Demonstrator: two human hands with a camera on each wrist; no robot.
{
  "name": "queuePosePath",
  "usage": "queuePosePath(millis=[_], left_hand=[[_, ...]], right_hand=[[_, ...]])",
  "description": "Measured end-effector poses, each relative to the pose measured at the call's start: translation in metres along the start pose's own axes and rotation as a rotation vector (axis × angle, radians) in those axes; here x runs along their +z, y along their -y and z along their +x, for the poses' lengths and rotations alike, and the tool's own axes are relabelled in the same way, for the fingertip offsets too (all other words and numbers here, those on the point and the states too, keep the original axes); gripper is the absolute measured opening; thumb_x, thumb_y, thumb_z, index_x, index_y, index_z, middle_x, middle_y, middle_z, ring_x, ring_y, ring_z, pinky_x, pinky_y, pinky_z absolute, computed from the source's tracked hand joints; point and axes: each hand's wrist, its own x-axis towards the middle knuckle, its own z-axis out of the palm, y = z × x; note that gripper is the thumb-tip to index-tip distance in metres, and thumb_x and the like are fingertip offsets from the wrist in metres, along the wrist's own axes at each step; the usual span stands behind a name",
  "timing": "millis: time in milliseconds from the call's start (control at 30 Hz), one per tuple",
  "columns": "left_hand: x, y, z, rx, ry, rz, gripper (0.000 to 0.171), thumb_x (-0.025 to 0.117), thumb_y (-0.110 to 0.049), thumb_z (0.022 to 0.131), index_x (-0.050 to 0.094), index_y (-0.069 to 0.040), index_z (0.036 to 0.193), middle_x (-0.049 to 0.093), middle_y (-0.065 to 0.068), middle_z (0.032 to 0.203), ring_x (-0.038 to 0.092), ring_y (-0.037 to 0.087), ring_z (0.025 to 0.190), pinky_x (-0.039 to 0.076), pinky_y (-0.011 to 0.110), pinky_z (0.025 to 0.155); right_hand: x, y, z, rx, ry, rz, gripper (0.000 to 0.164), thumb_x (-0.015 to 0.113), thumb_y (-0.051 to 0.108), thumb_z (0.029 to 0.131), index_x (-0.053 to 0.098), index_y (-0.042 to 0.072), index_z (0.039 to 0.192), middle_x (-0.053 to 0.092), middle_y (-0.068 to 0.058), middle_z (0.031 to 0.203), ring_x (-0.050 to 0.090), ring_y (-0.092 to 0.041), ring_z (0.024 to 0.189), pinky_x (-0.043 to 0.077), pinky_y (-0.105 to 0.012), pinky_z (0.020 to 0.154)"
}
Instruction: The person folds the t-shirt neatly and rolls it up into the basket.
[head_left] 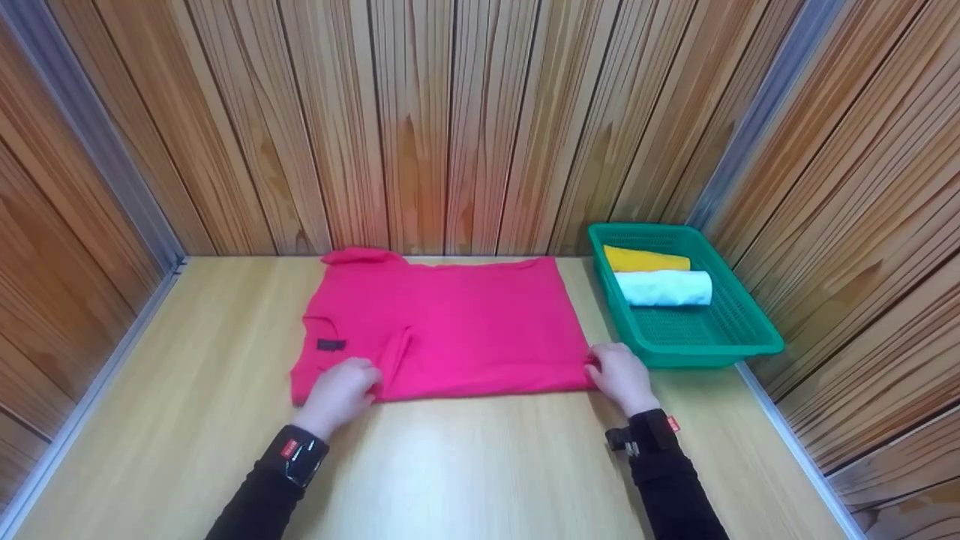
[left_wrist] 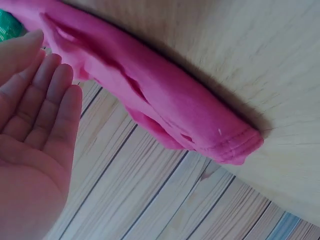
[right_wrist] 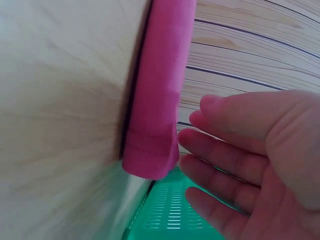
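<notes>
A bright pink T-shirt (head_left: pixel 480 322) lies folded lengthwise on the table, its collar and dark label (head_left: pixel 331 345) towards the left. My left hand (head_left: pixel 341 394) is over its near edge by the collar end. The left wrist view shows that hand (left_wrist: pixel 37 130) with fingers extended and nothing between them, beside the pink cloth (left_wrist: pixel 150 95). At the near right corner, by the hem, is my right hand (head_left: pixel 621 377). In the right wrist view its fingers (right_wrist: pixel 220 155) are loosely bent beside the stitched hem (right_wrist: pixel 150 155), thumb apart, without a visible pinch.
A green plastic basket (head_left: pixel 705 349) stands right of the shirt, close to my right hand. Inside lie a yellow rolled cloth (head_left: pixel 645 260) and a white rolled cloth (head_left: pixel 666 289). Wood-plank walls (head_left: pixel 450 135) enclose the table (head_left: pixel 450 472) at the back and sides.
</notes>
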Motion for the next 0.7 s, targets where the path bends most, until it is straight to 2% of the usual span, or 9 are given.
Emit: queuePosePath(millis=[133,333,467,700], left_hand=[[0.008,0.000,0.000,0.016,0.006,0.045,0.020,0.081,0.006,0.067,0.067,-0.008,0.075,0.055,0.001,0.071,0.058,0.024,0.072,0.049,0.038,0.063],[0.018,0.001,0.001,0.005,0.027,0.084,0.017,0.076,0.009,0.068,0.067,-0.005,0.073,0.057,0.006,0.071,0.059,0.029,0.071,0.050,0.041,0.061],[0.020,0.002,0.003,-0.024,0.008,0.066,0.016,0.078,0.006,0.067,0.069,-0.006,0.072,0.061,0.006,0.072,0.061,0.030,0.071,0.052,0.044,0.063],[0.019,0.002,0.005,-0.069,0.028,0.029,0.014,0.082,0.000,0.069,0.070,-0.007,0.071,0.062,0.005,0.072,0.063,0.030,0.073,0.052,0.045,0.065]], right_hand=[[0.006,0.000,0.001,-0.007,0.029,-0.018,0.016,0.073,0.009,0.086,0.070,0.001,0.099,0.068,-0.017,0.100,0.060,-0.038,0.100,0.051,-0.051,0.087],[0.015,0.000,0.005,0.002,0.075,-0.043,0.020,0.076,0.009,0.084,0.070,0.002,0.101,0.065,-0.016,0.099,0.060,-0.037,0.098,0.051,-0.050,0.085],[0.018,-0.001,0.007,0.009,0.086,-0.051,0.022,0.076,0.010,0.083,0.070,0.001,0.102,0.063,-0.016,0.101,0.060,-0.037,0.098,0.051,-0.051,0.085],[0.018,-0.002,0.008,0.015,0.088,-0.034,0.022,0.077,0.010,0.082,0.069,0.001,0.101,0.062,-0.017,0.104,0.060,-0.037,0.099,0.051,-0.051,0.085]])
